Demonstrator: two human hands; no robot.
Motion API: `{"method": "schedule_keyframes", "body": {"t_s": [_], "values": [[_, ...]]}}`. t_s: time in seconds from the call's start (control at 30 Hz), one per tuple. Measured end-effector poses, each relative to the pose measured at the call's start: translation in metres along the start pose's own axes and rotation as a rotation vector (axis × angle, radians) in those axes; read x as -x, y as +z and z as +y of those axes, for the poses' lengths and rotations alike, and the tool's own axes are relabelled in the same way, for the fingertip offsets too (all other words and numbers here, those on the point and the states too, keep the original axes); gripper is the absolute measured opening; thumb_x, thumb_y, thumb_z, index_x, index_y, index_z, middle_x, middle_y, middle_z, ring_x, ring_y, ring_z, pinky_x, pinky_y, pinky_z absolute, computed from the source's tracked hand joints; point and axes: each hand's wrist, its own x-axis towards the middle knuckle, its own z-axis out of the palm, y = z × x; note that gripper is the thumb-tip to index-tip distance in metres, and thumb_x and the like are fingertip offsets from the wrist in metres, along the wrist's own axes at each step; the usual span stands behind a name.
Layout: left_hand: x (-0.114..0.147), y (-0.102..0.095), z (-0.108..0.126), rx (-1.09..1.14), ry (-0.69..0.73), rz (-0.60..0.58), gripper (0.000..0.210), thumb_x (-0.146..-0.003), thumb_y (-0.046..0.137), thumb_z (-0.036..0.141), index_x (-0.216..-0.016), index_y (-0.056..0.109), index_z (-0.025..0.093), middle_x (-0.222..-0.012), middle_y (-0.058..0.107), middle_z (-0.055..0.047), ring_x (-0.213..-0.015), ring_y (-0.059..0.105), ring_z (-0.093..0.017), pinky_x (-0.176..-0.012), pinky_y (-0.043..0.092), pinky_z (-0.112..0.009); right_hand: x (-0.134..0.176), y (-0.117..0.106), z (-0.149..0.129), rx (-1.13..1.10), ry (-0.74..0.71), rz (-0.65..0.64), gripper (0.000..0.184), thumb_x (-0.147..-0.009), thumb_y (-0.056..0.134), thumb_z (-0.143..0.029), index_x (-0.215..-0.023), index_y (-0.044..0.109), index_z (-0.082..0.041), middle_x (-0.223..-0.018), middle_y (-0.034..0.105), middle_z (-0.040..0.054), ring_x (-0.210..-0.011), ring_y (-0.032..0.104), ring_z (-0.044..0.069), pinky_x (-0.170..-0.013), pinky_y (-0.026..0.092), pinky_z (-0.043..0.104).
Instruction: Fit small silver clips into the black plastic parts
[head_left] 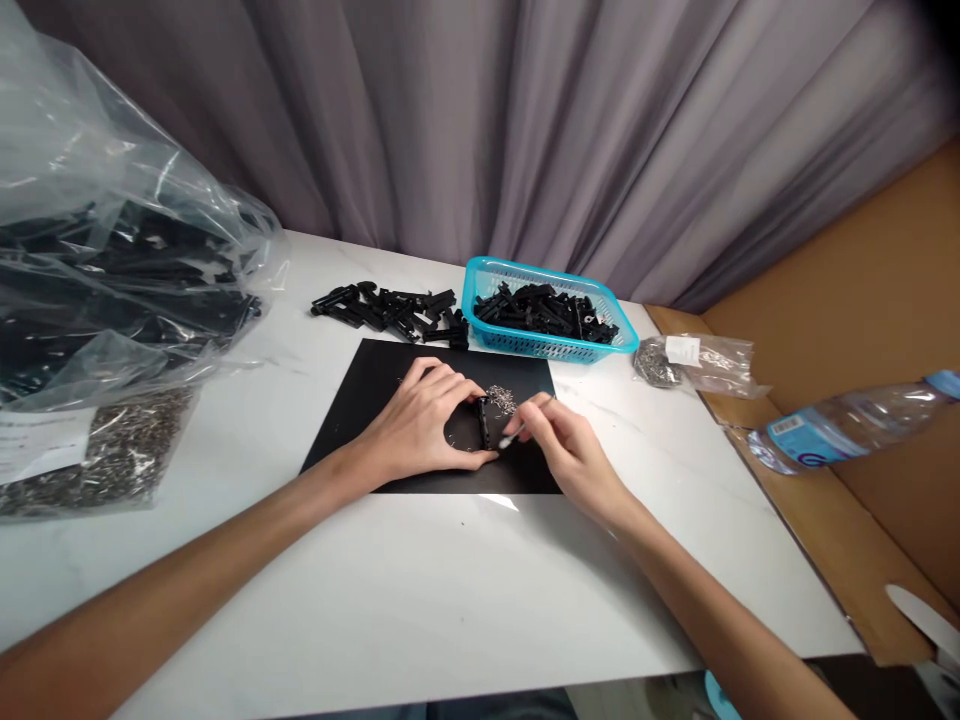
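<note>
Both bare forearms reach in from the near edge and converge toward the middle. The left hand [420,425] lies palm down, fingers curled and bunched to its right, the thumb tucked under toward the near side. The right hand [566,450] sits just beside it to the right, wrist bent, fingertips pinched together and pointing left toward the left hand's fingertips.
</note>
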Motion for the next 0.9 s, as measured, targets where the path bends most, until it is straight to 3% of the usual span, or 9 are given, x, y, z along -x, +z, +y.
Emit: {"method": "schedule_keyframes", "body": {"t_s": [0.13,0.23,0.33,0.43,0.53,0.6,0.67,0.77,0.9], "values": [[0.000,0.000,0.000,-0.031,0.032,-0.002,0.057,-0.076,0.079,0.061,-0.112,0.065,0.018,-0.103,0.075,-0.005,-0.100,0.065,-0.028,-0.107,0.038,-0.049,-0.004,-0.002,0.003,0.114,-0.059,0.203,0.040,-0.113,0.036,-0.042,-0.082,0.053,-0.022,-0.082,0.059,0.0017,-0.078,0.058,0.016,-0.078,0.047,0.031],[0.001,-0.002,0.000,-0.044,0.054,0.013,0.057,-0.078,0.079,0.058,-0.117,0.065,0.017,-0.107,0.075,-0.007,-0.103,0.065,-0.029,-0.107,0.038,-0.049,-0.004,0.004,0.007,0.245,-0.034,0.154,0.034,-0.111,0.041,-0.039,-0.088,0.059,-0.022,-0.085,0.065,0.0031,-0.081,0.060,0.019,-0.077,0.046,0.032],[0.003,-0.005,0.002,-0.030,0.059,0.037,0.052,-0.081,0.080,0.048,-0.122,0.064,0.019,-0.113,0.075,-0.007,-0.106,0.066,-0.030,-0.107,0.038,-0.049,-0.003,0.019,0.009,0.354,-0.047,0.082,0.018,-0.103,0.060,-0.039,-0.101,0.066,-0.023,-0.092,0.073,0.0045,-0.092,0.063,0.024,-0.084,0.048,0.036],[0.006,-0.007,0.002,-0.023,0.063,0.092,0.048,-0.084,0.078,0.031,-0.128,0.063,0.021,-0.118,0.076,-0.006,-0.109,0.066,-0.029,-0.107,0.039,-0.048,-0.004,0.037,0.009,0.337,-0.036,0.121,0.022,-0.098,0.068,-0.033,-0.116,0.066,-0.020,-0.095,0.076,0.0058,-0.095,0.067,0.026,-0.084,0.053,0.038],[0.008,-0.009,-0.003,-0.028,0.000,0.148,0.058,-0.087,0.080,0.036,-0.138,0.057,0.022,-0.125,0.074,-0.008,-0.112,0.066,-0.029,-0.108,0.040,-0.048,-0.014,0.045,0.008,0.388,-0.085,0.164,0.021,-0.099,0.063,-0.028,-0.116,0.068,-0.020,-0.096,0.077,0.0072,-0.090,0.070,0.026,-0.080,0.055,0.037],[0.008,-0.011,-0.009,-0.023,-0.022,0.161,0.077,-0.085,0.082,0.048,-0.148,0.049,0.021,-0.128,0.073,-0.009,-0.111,0.067,-0.029,-0.107,0.043,-0.048,-0.028,0.039,0.007,0.476,-0.166,0.213,0.018,-0.101,0.058,-0.026,-0.111,0.072,-0.020,-0.097,0.077,0.0081,-0.089,0.071,0.026,-0.079,0.055,0.038],[0.008,-0.015,-0.016,-0.060,-0.021,0.196,0.081,-0.084,0.080,0.057,-0.148,0.048,0.019,-0.127,0.073,-0.010,-0.111,0.067,-0.030,-0.107,0.043,-0.050,-0.050,0.025,0.005,0.583,-0.259,0.297,0.022,-0.103,0.053,-0.027,-0.112,0.072,-0.019,-0.105,0.078,0.0107,-0.096,0.071,0.028,-0.084,0.055,0.040],[0.007,-0.020,-0.028,-0.159,-0.014,0.231,0.059,-0.093,0.072,0.053,-0.138,0.057,0.017,-0.127,0.073,-0.011,-0.112,0.067,-0.030,-0.110,0.041,-0.051,-0.090,0.000,0.003,0.798,-0.341,0.397,0.028,-0.107,0.047,-0.028,-0.116,0.071,-0.017,-0.107,0.076,0.0136,-0.099,0.067,0.030,-0.088,0.055,0.043],[0.009,-0.022,-0.048,-0.256,-0.102,0.180,0.031,-0.104,0.056,0.034,-0.129,0.064,0.019,-0.127,0.072,-0.010,-0.113,0.066,-0.029,-0.109,0.042,-0.050,-0.124,-0.011,-0.001,0.992,-0.282,0.465,0.034,-0.106,0.046,-0.030,-0.129,0.065,-0.013,-0.123,0.066,0.0208,-0.108,0.063,0.034,-0.078,0.056,0.042]]}}
